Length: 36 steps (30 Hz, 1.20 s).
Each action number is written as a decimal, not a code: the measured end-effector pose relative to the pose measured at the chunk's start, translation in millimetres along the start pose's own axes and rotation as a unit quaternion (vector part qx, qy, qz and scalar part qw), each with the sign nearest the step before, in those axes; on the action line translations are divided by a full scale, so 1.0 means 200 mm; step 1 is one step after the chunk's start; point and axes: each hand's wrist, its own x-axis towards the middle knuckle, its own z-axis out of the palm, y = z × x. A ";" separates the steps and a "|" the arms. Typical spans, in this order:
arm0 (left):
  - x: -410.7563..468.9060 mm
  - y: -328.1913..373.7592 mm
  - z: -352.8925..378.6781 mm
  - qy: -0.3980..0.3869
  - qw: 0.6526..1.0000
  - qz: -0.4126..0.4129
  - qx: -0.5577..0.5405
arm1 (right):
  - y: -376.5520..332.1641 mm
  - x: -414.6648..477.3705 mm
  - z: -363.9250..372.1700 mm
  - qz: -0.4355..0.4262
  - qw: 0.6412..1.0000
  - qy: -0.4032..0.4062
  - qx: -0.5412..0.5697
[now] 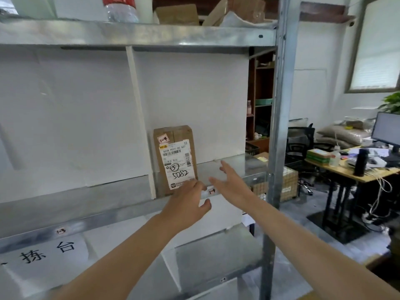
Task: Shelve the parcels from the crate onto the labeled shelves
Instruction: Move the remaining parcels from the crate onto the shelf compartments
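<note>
Grey metal shelf (249,169), white boards at the back; cluttered desk (350,176) with monitor (387,128) off right. Brown cardboard parcel (175,159) stands upright in the right bay: white shipping label, "5082" handwritten, small "1-4" sticker. Left hand (186,204) relaxed, fingertips touching parcel's lower front. Right hand (229,182) spread, just beside parcel, apart. Shelf-edge tag (212,191) between the hands.

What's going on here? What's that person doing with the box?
A person is shelving parcels. One brown parcel stands upright on the metal shelf, against a white divider. The left hand is at its bottom edge with relaxed fingers. The right hand is spread open beside it, not touching. The parcel's tag says 1-4.
</note>
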 end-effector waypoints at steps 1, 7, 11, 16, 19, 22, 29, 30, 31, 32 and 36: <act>0.03 0.04 0.04 -0.003 1.000 0.010 -0.003 | 0.03 -0.03 -0.08 0.002 1.000 -0.002 -0.028; 0.25 0.38 0.28 -0.028 0.993 0.092 -0.067 | 0.20 -0.31 -0.59 0.054 0.984 0.020 -0.169; 0.36 0.69 0.41 -0.056 0.980 0.169 -0.093 | 0.30 -0.59 -0.88 0.124 0.966 0.065 -0.218; 0.36 1.17 0.58 -0.094 0.943 0.283 -0.149 | 0.42 -0.97 -1.12 0.227 0.937 0.142 -0.225; 0.28 1.43 0.66 -0.101 0.921 0.336 -0.170 | 0.48 -1.23 -1.22 0.284 0.912 0.180 -0.235; 0.19 1.62 0.74 -0.113 0.903 0.365 -0.195 | 0.54 -1.48 -1.31 0.330 0.884 0.222 -0.245; 0.14 1.78 0.85 -0.146 0.902 0.363 -0.184 | 0.74 -1.85 -1.42 0.384 0.851 0.287 -0.213; 0.14 1.77 0.88 -0.156 0.905 0.352 -0.179 | 0.79 -1.87 -1.41 0.394 0.850 0.288 -0.198; 0.14 1.76 0.91 -0.165 0.910 0.339 -0.172 | 0.84 -1.89 -1.40 0.403 0.848 0.292 -0.181; 0.14 1.74 0.94 -0.171 0.915 0.329 -0.157 | 0.89 -1.91 -1.38 0.411 0.846 0.299 -0.159; 0.14 1.68 1.06 -0.182 0.920 0.338 -0.080 | 1.05 -1.97 -1.36 0.461 0.833 0.298 -0.074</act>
